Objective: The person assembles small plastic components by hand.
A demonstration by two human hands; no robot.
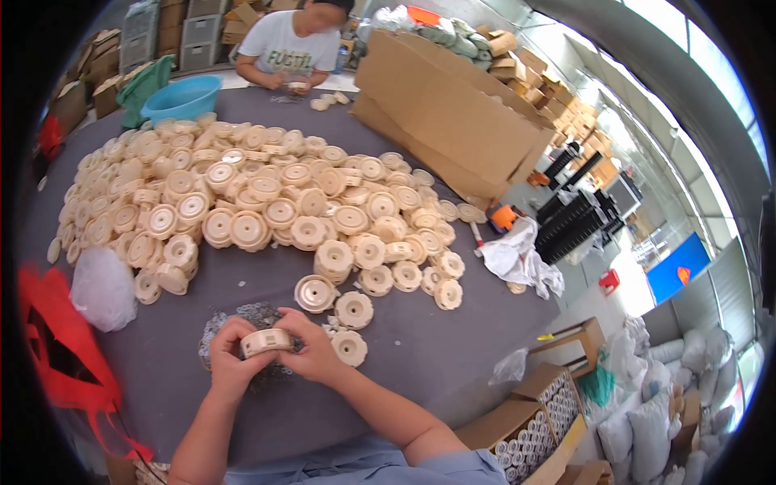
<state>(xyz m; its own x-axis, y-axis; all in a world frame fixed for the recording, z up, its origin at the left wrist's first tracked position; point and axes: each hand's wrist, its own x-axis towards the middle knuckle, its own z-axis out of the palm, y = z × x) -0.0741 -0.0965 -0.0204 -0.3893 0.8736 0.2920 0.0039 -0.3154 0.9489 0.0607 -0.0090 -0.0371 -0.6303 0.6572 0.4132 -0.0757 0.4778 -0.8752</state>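
1. Gripping a cream disc (267, 343) between them, the person's two hands meet near the front of the grey tabletop (453, 356).
2. The left hand (229, 356) has its fingers closed around the disc's left side; the right hand (315, 352) pinches the right side, its fingers bent over the edge.
3. The disc is held with its rim toward the wearer, above a pile of small greyish pieces (257, 312), partly hidden by the hands; what those pieces are cannot be told.
4. Just beyond the right hand, three loose discs (350, 348) lie in an uneven line leading toward a broad heap of similar discs (267, 194), which spreads across the middle of the tabletop.
5. To the left of the hands sit a crumpled translucent bag (105, 289) and, at the table's edge, a red bag (65, 347).
6. Behind the heap stand a blue basin (184, 99) and a large cardboard box (453, 121).
7. Across the tabletop a co-worker (289, 48) in a white shirt holds something too small to make out.
8. At lower right, an open carton (517, 444) contains rows of round pieces.
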